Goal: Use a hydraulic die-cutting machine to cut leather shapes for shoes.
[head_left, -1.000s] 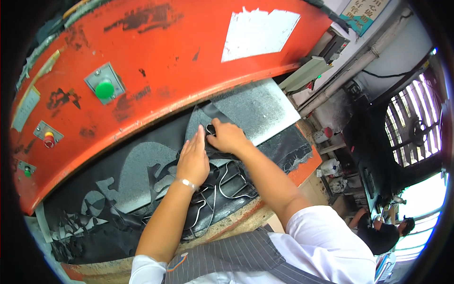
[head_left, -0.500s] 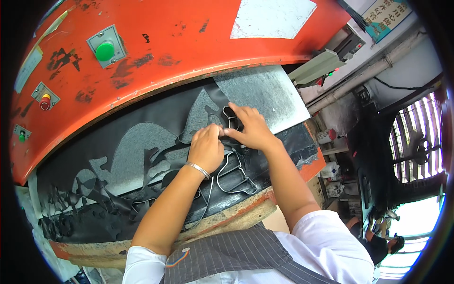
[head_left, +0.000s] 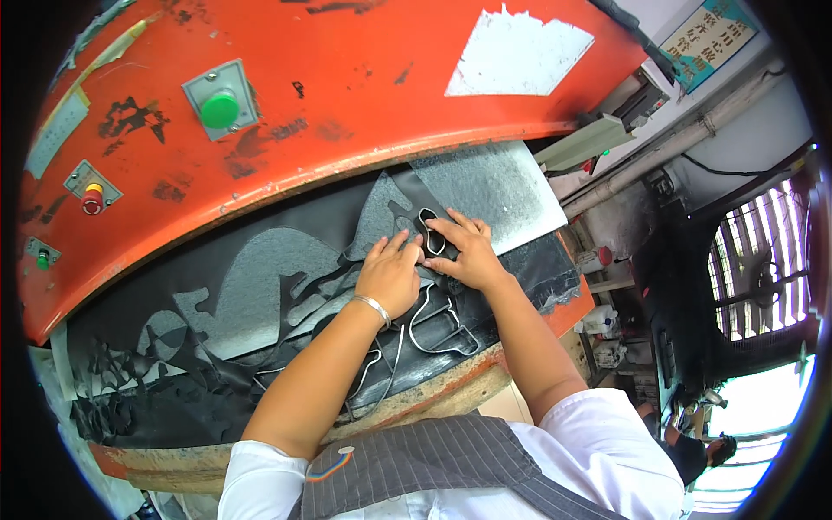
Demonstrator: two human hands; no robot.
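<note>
A small closed-loop metal cutting die (head_left: 431, 232) stands on the black sheet material (head_left: 286, 208), near the sheet's right end. My right hand (head_left: 471, 251) is closed on this die, fingers at its far side and thumb at its near end. Just to the left, my left hand (head_left: 390, 277) lies over the sheet with fingers apart, their tips close to the die and the right thumb. Whether those tips touch the die is hard to see. A larger metal cutting die (head_left: 459, 325) rests on the near dark ledge, below my hands.
An orange press (head_left: 347, 104) spans the far side, carrying a green button (head_left: 219, 108) and a red knob (head_left: 93, 199). Cut-out gaps in the sheet show the grey board (head_left: 494, 186). Black scraps (head_left: 139, 403) heap at left. Another person (head_left: 693, 455) is far right.
The view has shifted slightly, so the press sits lower. My left fingers have spread from a bunched pose. The small die's loop outline now shows more fully beside my right fingers.
</note>
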